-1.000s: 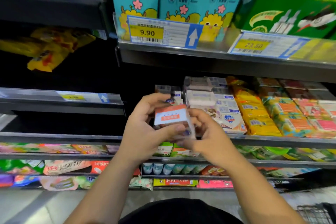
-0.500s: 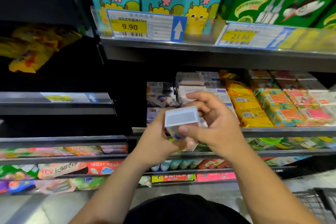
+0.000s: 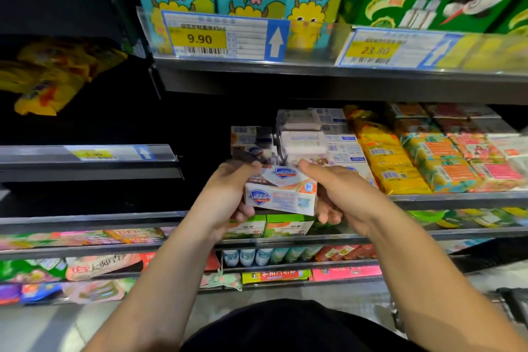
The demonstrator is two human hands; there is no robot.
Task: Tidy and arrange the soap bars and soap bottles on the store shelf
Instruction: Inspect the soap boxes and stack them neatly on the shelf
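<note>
A white boxed soap bar [image 3: 281, 193] with a blue shield logo lies lengthwise between both hands in front of the middle shelf [image 3: 457, 198]. My left hand [image 3: 225, 194] grips its left end, thumb on top. My right hand [image 3: 337, 191] grips its right end, fingers curled underneath. Just behind stands a short stack of the same white soap boxes [image 3: 251, 144], with a taller stack [image 3: 311, 137] to its right. Yellow wrapped soap bars [image 3: 385, 157] and orange-and-green ones [image 3: 440, 163] fill the shelf further right.
An upper shelf edge with price tags [image 3: 223, 37] overhangs the soap. Green boxes [image 3: 271, 226] sit on the shelf below the hands. More packets line the lower left shelves [image 3: 85, 237]. A dark gap lies left of the soap stacks. A cart edge [image 3: 511, 303] shows at bottom right.
The soap box was turned from showing its small end face to lying lengthwise with its logo face toward me. Both hands shifted to grip its two ends.
</note>
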